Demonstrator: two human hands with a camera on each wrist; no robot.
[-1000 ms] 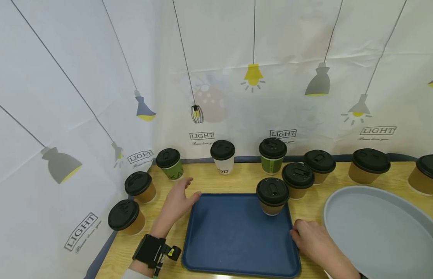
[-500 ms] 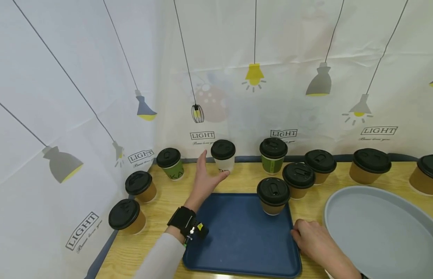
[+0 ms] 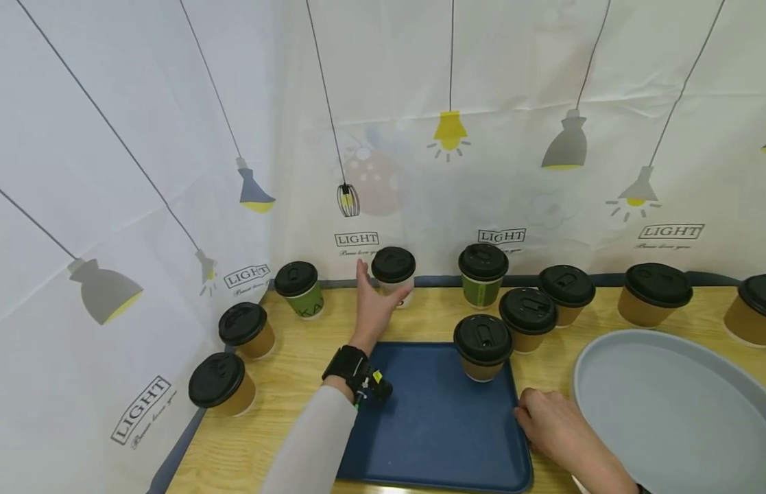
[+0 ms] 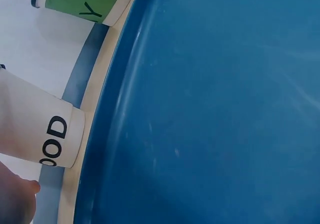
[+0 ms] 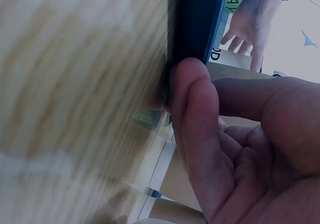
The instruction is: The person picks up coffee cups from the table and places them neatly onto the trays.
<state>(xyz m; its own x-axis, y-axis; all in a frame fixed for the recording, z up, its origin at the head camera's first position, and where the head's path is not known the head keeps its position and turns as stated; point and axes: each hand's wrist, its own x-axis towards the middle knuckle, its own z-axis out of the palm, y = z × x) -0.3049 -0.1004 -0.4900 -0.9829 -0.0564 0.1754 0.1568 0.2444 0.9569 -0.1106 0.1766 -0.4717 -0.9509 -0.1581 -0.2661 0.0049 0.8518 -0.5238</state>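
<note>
My left hand (image 3: 373, 310) is at the white paper cup (image 3: 393, 265) with the black lid, behind the blue tray (image 3: 428, 429). Its thumb and fingers are spread around the near left side of that cup, fingers fairly straight. In the left wrist view the white cup (image 4: 37, 126) shows dark letters, with part of the hand (image 4: 17, 196) just below it. My right hand (image 3: 554, 425) grips the tray's right edge; the right wrist view has the fingertips (image 5: 192, 77) against the dark rim. One brown cup (image 3: 483, 346) with a black lid stands upright in the tray's far right corner.
Two brown cups (image 3: 225, 384) and a green cup (image 3: 304, 298) stand left of the tray. Along the back are another green cup (image 3: 481, 285) and several brown cups (image 3: 647, 302). A round grey tray (image 3: 673, 412) lies at right. A printed curtain (image 3: 407, 165) hangs behind.
My left hand has moved from beside the left green cup, rightward and away from me, to the white cup. The right hand has stayed at the tray's edge.
</note>
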